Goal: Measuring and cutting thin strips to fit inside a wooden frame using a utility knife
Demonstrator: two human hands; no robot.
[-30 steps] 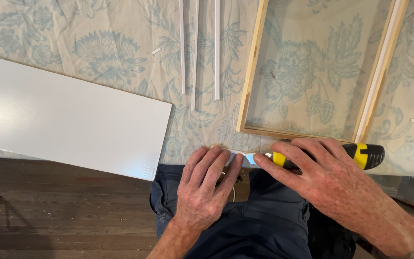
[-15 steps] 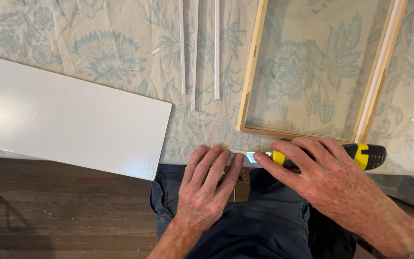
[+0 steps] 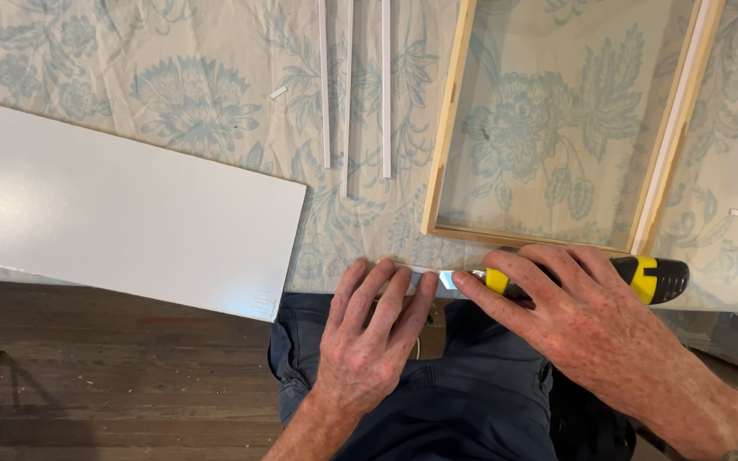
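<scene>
My right hand (image 3: pixel 595 320) grips a black and yellow utility knife (image 3: pixel 642 277) lying along the table's front edge, its blade (image 3: pixel 448 278) pointing left. My left hand (image 3: pixel 369 337) lies flat with fingers apart, its fingertips pressing a thin white strip (image 3: pixel 407 268) down at the table edge, just left of the blade. Blade and strip meet between my two hands. My legs in dark blue trousers show below the hands.
A large white board (image 3: pixel 121 205) lies at the left, overhanging the table edge. A wooden frame (image 3: pixel 442 145) lies at the back right on a blue floral tablecloth (image 3: pixel 198 102). Three thin white strips (image 3: pixel 348 94) lie beside the frame. Dark wooden floor (image 3: pixel 87 376) is below.
</scene>
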